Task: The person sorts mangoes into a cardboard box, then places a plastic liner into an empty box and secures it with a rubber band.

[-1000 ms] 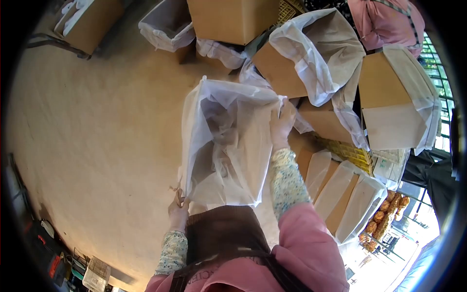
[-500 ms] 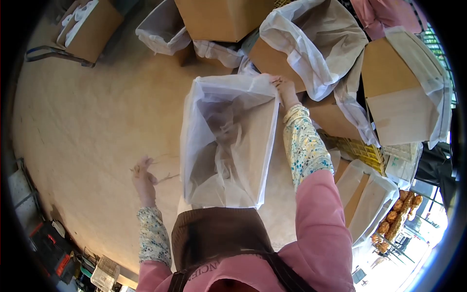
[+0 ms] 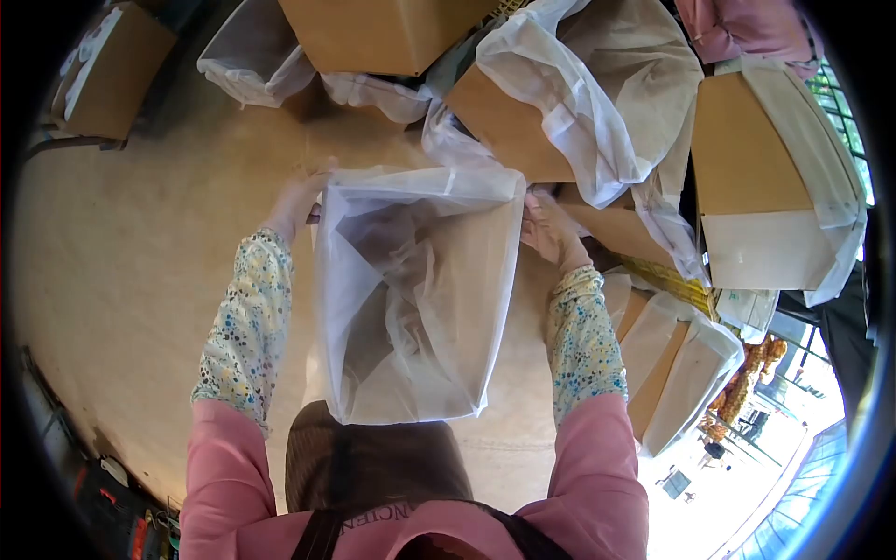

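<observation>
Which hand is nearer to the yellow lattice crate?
Right. The right hand is on the side of the open white-lined box toward the crate; the left hand is on the box's opposite side.

Single head-worn view, directed forward and steeply down from above the wearer's chest; pink sleeves (image 3: 224,457) seen at close range, lower frame. Floor (image 3: 159,308) covered at left, cartons (image 3: 756,159) upper right. Round dark edge at corners.

Flower-speckled cream sleeves (image 3: 241,322), pink top (image 3: 597,467), brown apron (image 3: 373,462).
</observation>
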Demonstrator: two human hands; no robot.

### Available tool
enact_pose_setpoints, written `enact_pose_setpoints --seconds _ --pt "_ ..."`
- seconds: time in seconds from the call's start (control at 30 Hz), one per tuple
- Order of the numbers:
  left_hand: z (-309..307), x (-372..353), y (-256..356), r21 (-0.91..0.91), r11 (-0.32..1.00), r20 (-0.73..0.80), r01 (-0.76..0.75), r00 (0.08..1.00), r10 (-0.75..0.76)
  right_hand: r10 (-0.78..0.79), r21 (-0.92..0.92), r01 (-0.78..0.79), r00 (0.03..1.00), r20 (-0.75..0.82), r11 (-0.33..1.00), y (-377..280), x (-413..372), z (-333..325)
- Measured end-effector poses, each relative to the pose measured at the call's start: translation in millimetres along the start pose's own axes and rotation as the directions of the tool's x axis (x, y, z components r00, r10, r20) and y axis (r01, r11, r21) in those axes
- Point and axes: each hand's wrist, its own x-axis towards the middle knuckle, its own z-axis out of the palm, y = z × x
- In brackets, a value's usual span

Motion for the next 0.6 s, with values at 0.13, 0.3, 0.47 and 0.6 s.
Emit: enact_pose_setpoints --seconds 0.13,0.3,0.47,0.6 --pt "-2 29 4 0.166 0.986 0.173 -0.025 0.985 -0.004 -0.218 0.191 0.262 0.95 -0.223 0.946 34 34 -12" --pt "-5 46 -9 0.043 0.998 -0.02 -0.049 0.999 0.05 -0.241 0.361 0.341 0.925 -0.295 0.868 69 71 -27" --pt "-29 87 -80 -0.441 0.897 -0.033 -0.012 0.999 -0.003 0.165 0.106 -0.131 0.885 -0.435 0.986 82 50 -20" --pt "-35 -1 -22 -0.333 0.933 -0.233 -0.137 0.971 0.06 -0.076 0.081 0.154 0.8 -0.595 0.985 77 -25 -17"
